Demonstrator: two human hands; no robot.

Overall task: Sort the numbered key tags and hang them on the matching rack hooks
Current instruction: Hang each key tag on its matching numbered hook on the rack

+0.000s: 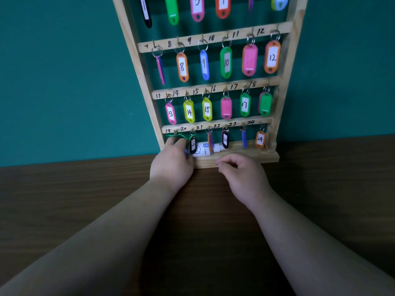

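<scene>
Pale pine makes up the key rack, which I see standing upright at the far edge of the dark, wood-grained desk, against a matte teal wall. Its flat rails carry hand-inked numbers and small metal hooks. Glossy oval plastic tags on wire split rings hang from the hooks, some turned edge-on so their labels are hidden.

At the left end of the lowest rail, the left hand is raised to hook 19. Its fingers are clamped on a green key tag, which shows only as a blurred green streak just under that hook. I cannot tell whether its ring is on the hook.

Just to the right hangs the black tag 20, then further right the black tag 22, with the orange tag 24 at the right end. Behind them a white cylindrical bottle with blue print lies on its side on the rack's base ledge.

The right hand sits just in front of that ledge. Its fingers are loosely curled toward the thumb, with nothing visible in them.
</scene>
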